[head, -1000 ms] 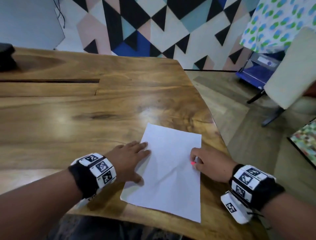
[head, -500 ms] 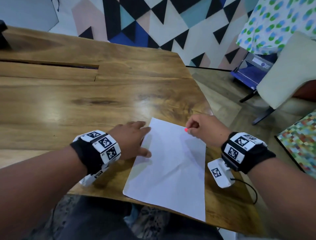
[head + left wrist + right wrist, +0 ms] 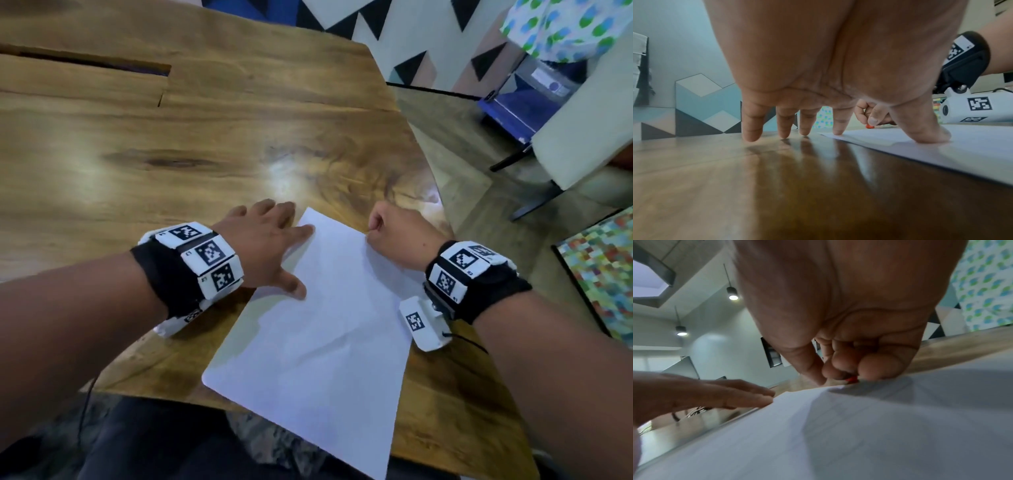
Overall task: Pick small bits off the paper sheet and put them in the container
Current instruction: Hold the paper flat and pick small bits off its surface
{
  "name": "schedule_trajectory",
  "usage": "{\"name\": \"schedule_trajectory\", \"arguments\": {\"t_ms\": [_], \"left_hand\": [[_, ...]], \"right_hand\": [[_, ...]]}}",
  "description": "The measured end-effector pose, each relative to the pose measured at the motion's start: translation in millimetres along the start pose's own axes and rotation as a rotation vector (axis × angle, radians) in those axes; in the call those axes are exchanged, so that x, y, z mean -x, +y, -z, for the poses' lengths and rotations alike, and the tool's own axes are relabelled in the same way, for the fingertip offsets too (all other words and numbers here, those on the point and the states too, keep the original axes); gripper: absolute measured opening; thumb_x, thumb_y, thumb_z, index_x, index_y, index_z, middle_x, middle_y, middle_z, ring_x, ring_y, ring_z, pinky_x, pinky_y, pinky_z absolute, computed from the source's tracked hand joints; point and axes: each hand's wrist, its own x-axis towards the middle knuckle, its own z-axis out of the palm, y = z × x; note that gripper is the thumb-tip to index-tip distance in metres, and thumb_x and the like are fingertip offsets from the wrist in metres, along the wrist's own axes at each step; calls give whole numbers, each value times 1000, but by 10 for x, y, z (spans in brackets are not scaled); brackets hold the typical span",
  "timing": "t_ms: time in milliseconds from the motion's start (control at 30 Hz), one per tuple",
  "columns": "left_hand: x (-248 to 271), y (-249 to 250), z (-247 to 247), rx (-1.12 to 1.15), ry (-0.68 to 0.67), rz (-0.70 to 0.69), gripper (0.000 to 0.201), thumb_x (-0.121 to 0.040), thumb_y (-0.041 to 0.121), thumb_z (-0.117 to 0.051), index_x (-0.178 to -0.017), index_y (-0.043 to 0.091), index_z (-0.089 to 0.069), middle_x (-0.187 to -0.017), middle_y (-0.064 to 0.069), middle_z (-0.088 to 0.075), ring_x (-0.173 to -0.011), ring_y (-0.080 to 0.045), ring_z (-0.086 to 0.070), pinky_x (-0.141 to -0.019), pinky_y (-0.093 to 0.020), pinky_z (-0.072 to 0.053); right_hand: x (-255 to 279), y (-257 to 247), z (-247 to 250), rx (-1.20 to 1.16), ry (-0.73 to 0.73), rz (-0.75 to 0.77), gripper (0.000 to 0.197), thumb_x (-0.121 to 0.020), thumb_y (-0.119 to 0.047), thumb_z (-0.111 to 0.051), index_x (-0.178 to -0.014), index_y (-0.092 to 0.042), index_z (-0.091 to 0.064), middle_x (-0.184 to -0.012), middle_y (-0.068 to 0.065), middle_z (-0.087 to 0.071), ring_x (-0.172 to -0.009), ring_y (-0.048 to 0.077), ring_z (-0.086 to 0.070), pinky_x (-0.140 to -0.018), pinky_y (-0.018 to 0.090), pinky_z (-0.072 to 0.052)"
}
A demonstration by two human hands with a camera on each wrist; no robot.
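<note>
A white paper sheet (image 3: 325,325) lies at the near edge of the wooden table (image 3: 171,154). My left hand (image 3: 274,246) lies spread and flat at the sheet's far left corner, index fingertip (image 3: 837,132) and thumb (image 3: 929,134) pressing the paper, the other fingertips on the wood. My right hand (image 3: 387,226) is curled at the sheet's far edge and pinches a small red bit (image 3: 851,379), whose tip (image 3: 869,126) pokes out just above the paper. From the head view the bit is hidden inside the fist. No container is in view.
A long slot (image 3: 89,63) cuts the tabletop at far left. The table's right edge runs close beside my right wrist. Beyond it are the floor, a pale chair (image 3: 582,130) and a colourful mat (image 3: 603,274).
My right hand has carried the red bit from the sheet's right edge up to its far edge. The left hand has stayed pressed on the paper. The head view has tilted down.
</note>
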Motion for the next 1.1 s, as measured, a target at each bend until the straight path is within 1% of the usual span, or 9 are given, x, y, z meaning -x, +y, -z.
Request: {"name": "schedule_trajectory", "arguments": {"t_ms": [67, 200, 300, 433, 567, 700, 867, 1000, 1100], "left_hand": [[-11, -19, -2, 10, -13, 15, 111, -62, 97, -52, -155, 51, -13, -166, -3, -12, -153, -29, -10, -118, -54, -26], [-15, -55, 33, 20, -24, 27, 116, -61, 96, -55, -157, 50, -7, -166, -4, -11, -153, -28, -10, -119, -54, -26], [-28, -104, 69, 63, -28, 69, 122, -59, 99, -52, -158, 49, -4, -168, -2, -8, -155, -27, -7, -121, -57, -22], [-75, -163, 121, 99, -42, 94, 113, -61, 97, -55, -155, 56, -8, -171, -3, -1, -156, -27, -3, -122, -59, -16], [-132, -166, 124, 97, -60, 71, 109, -64, 92, -59, -154, 60, -7, -172, -3, 7, -157, -29, 4, -122, -62, -13], [-119, -118, 70, 82, -79, 67, 111, -64, 91, -61, -155, 56, -9, -172, -5, 8, -158, -31, 8, -121, -64, -12], [-103, -147, 61, 63, -91, 84, 114, -61, 94, -60, -154, 60, -3, -171, -5, 10, -157, -33, 10, -117, -70, -15], [-128, -152, 53, 24, -91, 85, 115, -60, 96, -57, -153, 61, 2, -171, -4, 10, -157, -34, 8, -115, -71, -18], [-162, -160, 48, -1, -84, 79, 115, -58, 98, -56, -151, 64, 3, -172, -5, 9, -157, -36, 6, -114, -70, -21]], "right_hand": [[-39, 123, 27, -14, 32, -56, 6, -88, -22, -55, -93, -20, -56, -81, -5, -63, -73, 13, -58, -59, 25, -39], [-100, 319, 94, 28, 25, -129, 11, -86, -32, -66, -84, -26, -58, -82, -7, -64, -86, 16, -59, -83, 32, -49], [-107, 331, 170, 10, 17, -102, 10, -88, -33, -68, -83, -26, -63, -83, -6, -65, -82, 17, -62, -72, 31, -48], [-53, 88, 209, -134, 60, -2, 6, -88, -20, -63, -83, -21, -66, -78, -7, -68, -68, 19, -69, -68, 30, -55], [-81, -305, 87, -179, 35, 142, 8, -85, -15, -67, -80, -21, -64, -70, -9, -63, -67, 15, -62, -66, 28, -52], [-126, -554, -28, -18, 0, 256, 2, -87, -21, -68, -88, -22, -68, -76, -14, -59, -71, 5, -55, -57, 9, -34], [-73, -640, -94, 154, -44, 321, 6, -88, -19, -60, -88, -20, -66, -85, -7, -66, -86, 17, -60, -74, 31, -48], [-26, -613, -102, 234, -151, 350, 6, -90, -19, -54, -86, -22, -59, -74, -11, -58, -78, 18, -58, -64, 30, -43], [-53, -614, -103, 199, -140, 354, 5, -89, -21, -56, -88, -21, -61, -72, -13, -56, -87, 20, -62, -71, 32, -49]]}}
